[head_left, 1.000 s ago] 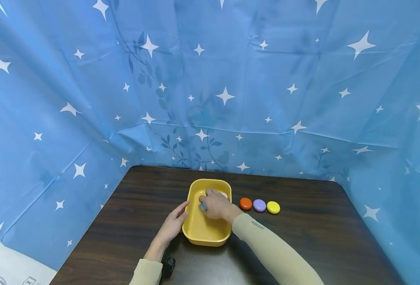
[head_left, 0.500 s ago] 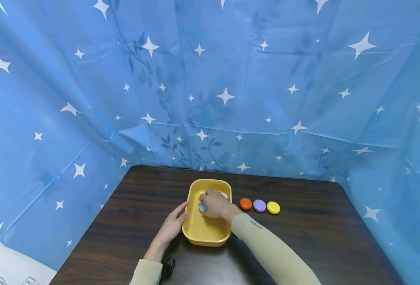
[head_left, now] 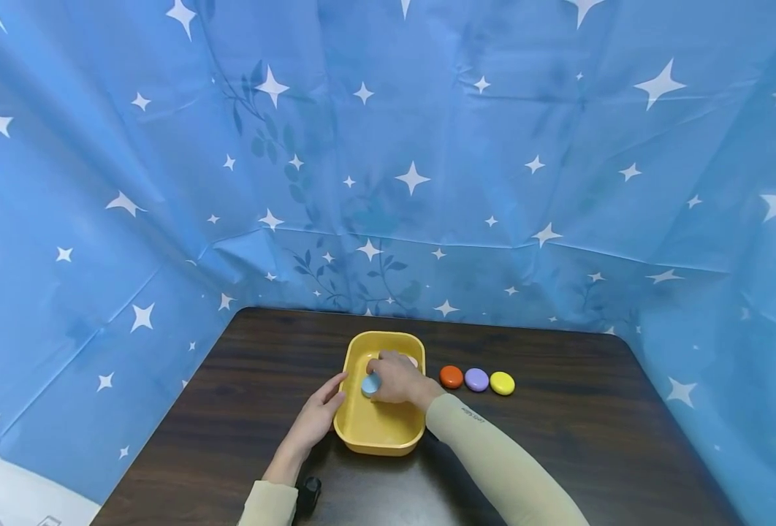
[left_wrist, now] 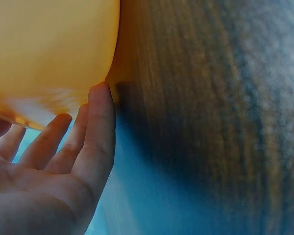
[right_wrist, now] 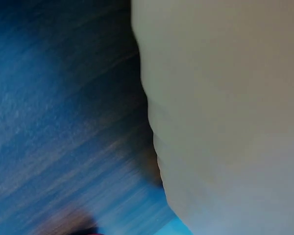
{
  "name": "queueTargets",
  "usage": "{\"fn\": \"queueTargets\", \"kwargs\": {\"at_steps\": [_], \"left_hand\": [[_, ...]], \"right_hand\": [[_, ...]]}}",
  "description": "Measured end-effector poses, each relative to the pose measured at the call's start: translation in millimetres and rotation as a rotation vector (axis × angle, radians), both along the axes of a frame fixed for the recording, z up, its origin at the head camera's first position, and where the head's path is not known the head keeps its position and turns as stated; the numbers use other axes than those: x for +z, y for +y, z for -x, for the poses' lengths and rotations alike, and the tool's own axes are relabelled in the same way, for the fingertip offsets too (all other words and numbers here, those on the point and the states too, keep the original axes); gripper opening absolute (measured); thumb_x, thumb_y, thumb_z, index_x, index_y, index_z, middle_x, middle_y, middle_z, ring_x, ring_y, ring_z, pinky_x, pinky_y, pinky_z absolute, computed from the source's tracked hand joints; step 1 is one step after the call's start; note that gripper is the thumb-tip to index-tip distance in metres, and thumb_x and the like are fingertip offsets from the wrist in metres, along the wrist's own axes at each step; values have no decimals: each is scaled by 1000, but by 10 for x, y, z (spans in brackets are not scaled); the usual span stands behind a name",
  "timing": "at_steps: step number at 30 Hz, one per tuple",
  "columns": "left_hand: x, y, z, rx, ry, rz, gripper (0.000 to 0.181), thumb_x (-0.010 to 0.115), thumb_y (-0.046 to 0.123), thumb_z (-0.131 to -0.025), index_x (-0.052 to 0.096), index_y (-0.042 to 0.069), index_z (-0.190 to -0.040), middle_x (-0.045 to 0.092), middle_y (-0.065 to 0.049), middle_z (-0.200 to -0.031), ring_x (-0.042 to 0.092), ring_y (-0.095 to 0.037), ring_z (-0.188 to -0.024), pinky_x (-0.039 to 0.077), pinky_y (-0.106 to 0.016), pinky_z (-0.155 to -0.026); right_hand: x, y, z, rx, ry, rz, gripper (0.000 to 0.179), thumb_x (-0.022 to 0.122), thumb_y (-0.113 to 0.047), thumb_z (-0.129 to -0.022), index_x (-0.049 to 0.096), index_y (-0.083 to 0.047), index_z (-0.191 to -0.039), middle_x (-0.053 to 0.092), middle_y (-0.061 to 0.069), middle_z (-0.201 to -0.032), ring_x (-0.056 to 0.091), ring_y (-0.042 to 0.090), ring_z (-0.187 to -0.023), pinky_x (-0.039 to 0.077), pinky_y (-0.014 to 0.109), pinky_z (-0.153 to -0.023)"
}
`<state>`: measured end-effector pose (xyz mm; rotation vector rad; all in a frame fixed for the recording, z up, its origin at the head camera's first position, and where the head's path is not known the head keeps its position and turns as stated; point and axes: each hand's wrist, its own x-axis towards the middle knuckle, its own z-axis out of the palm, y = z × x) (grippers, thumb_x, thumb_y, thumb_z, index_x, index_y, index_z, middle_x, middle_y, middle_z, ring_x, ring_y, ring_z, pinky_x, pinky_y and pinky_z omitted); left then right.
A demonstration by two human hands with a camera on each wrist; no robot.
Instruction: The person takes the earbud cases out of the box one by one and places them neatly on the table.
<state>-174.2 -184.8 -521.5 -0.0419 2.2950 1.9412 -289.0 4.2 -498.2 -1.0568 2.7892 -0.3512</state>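
Note:
A yellow rectangular tray (head_left: 378, 431) sits on the dark wooden table. My left hand (head_left: 312, 420) rests its fingers against the tray's left side. In the left wrist view, the extended fingers (left_wrist: 102, 117) touch the yellow outer wall. Inside the tray, my right hand (head_left: 397, 380) pinches a light blue round disc (head_left: 370, 385); the hand covers part of the disc. Just beyond the hand, a pale pinkish disc (head_left: 413, 361) shows partly in the tray. The right wrist view holds mostly the beige sleeve (right_wrist: 220, 107), and the right fingers are hidden there.
To the tray's right, an orange-red disc (head_left: 451, 377), a purple disc (head_left: 476, 380) and a yellow disc (head_left: 503, 383) lie in a row on the table (head_left: 579, 431). A small black object (head_left: 309, 493) is beside the left wrist. Behind hangs a blue star-patterned curtain (head_left: 401, 204).
More of the blue disc's face shows now, as it has tilted slightly and shifted a little left in my right hand. My left hand stays at the tray's side.

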Motion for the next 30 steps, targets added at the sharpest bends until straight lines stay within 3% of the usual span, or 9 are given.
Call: {"fn": "queueTargets", "kwargs": {"at_steps": [12,30], "left_hand": [[6,-22,-3,-17,-6,-25,52,43,24,-111,32,12,-160,38,-24,-157,60,-37,-122,57,-40,-85],[4,-25,-2,-10,-8,-19,50,43,21,-111,34,13,-160,36,-24,-158,58,-36,-125,57,-43,-90]], "right_hand": [[-33,-9,23,-79,-116,153,50,84,-30,-84,64,-15,-127,50,5,-120,56,18,-96,53,36,-87],[-20,19,24,-71,-136,322,49,82,-21,-83,64,-8,-126,53,6,-120,53,22,-107,50,37,-92]]}}
